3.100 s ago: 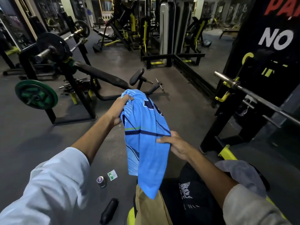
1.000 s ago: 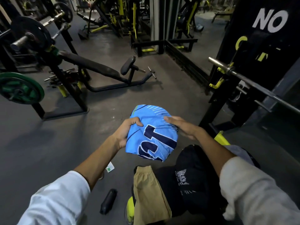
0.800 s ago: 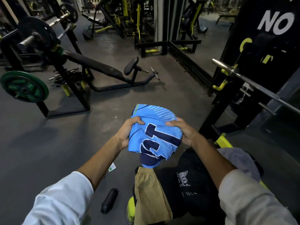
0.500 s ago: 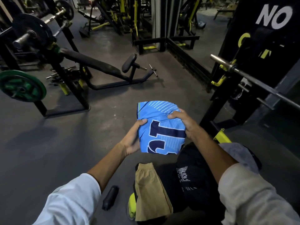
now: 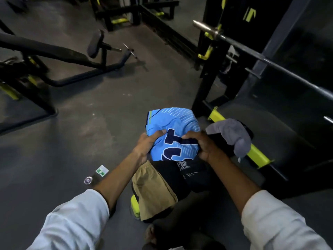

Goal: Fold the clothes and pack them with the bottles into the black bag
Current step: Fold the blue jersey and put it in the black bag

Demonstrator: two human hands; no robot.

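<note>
Above the black bag (image 5: 196, 179) on the bench, left hand (image 5: 146, 146) and right hand (image 5: 200, 145) pinch the folded blue jersey (image 5: 173, 127) by its near edge; slackened fingers would likely let the slippery folds spring apart.

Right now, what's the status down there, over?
Left hand and right hand both gripping folded blue jersey. Jersey held over black garment and tan shorts. Nothing blocking.

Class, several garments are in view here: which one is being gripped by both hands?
The blue jersey, held by the left hand and right hand. The tan shorts, grey cloth and black garment lie untouched.
</note>
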